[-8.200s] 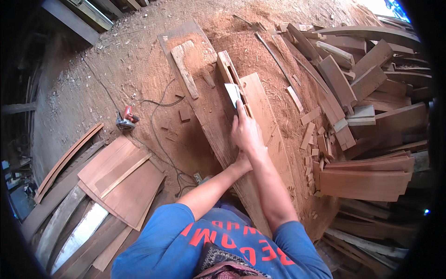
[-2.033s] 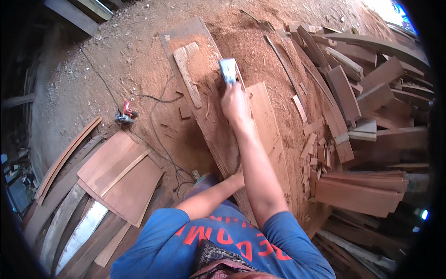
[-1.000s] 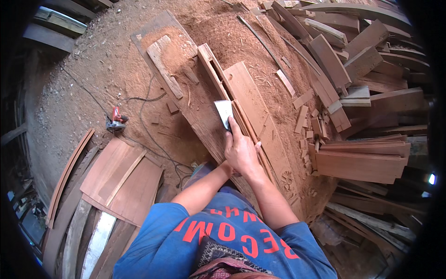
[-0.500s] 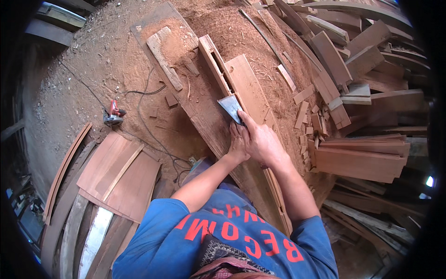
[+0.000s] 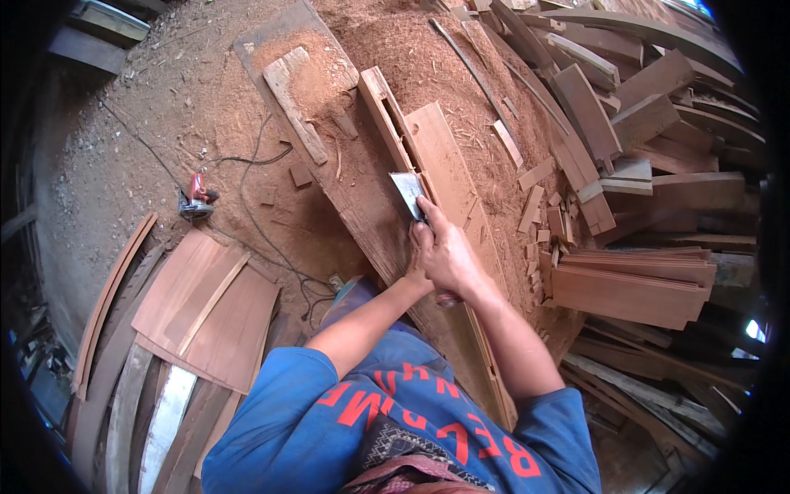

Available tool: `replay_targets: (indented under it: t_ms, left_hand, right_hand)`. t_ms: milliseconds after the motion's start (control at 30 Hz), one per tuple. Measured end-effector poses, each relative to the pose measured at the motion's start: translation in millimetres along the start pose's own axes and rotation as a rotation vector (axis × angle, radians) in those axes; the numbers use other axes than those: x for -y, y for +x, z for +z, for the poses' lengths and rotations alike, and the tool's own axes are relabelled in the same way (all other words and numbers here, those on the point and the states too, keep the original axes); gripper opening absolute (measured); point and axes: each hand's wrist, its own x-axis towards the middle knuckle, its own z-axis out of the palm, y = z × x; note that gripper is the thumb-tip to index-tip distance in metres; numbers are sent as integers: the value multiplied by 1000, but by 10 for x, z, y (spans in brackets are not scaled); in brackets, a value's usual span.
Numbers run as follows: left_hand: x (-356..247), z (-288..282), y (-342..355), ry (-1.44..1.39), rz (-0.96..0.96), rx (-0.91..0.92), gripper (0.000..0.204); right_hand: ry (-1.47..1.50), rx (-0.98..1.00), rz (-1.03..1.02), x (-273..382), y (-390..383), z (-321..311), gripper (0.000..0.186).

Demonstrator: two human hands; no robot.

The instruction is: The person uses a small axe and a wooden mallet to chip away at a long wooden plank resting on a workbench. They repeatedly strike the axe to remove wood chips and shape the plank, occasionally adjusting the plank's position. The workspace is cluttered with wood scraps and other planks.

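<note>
My right hand (image 5: 453,257) is closed round a wide chisel, its index finger stretched along the flared metal blade (image 5: 407,191). The butt of the chisel's handle (image 5: 448,299) shows below that hand. Close against it on the left, my left hand (image 5: 421,257) is closed at the chisel's neck; its fingers are partly hidden and slightly blurred. The blade's wide edge rests at a long narrow wooden piece (image 5: 378,92) with slots cut in its upper face. This piece lies lengthwise on a thick plank (image 5: 362,198), beside a wider smooth board (image 5: 448,156).
A red power tool (image 5: 197,198) with a dark cable lies on the sawdust-covered ground at left. Thin panels (image 5: 206,305) lie over planks at lower left. Stacked boards (image 5: 629,288) and a timber pile (image 5: 658,115) stand at right, with several offcuts (image 5: 531,206) nearer.
The chisel blade has turned and looks narrower from above. My right hand has tilted with it, bringing the handle's butt into clearer sight. The whole view has shifted slightly.
</note>
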Motion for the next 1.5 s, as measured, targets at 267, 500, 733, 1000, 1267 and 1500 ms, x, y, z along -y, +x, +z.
replay_targets:
  t_ms: [267,500,733,1000,1267,1500]
  left_hand:
    - [207,-3,-109,-198,19,169,90]
    - [387,256,-5,-137,108,189,80]
    - [516,432,-112,-91,130,206,71]
    - [517,425,-44,-60,150,207,62]
    - [609,508,-97,-74,132,246,53]
    - [120,73,-56,57,146,99,43]
  right_hand:
    - [110,-48,103,-106,65,468,54]
    - [140,-269,-188,-328,378,517,50]
    - [1,-198,-140,-305,99,335,52]
    - [137,-235,-219,-258,479,448,50]
    - [275,-124,-197,-108,552,209,50]
    - [173,-79,-174,-173,698,185,52]
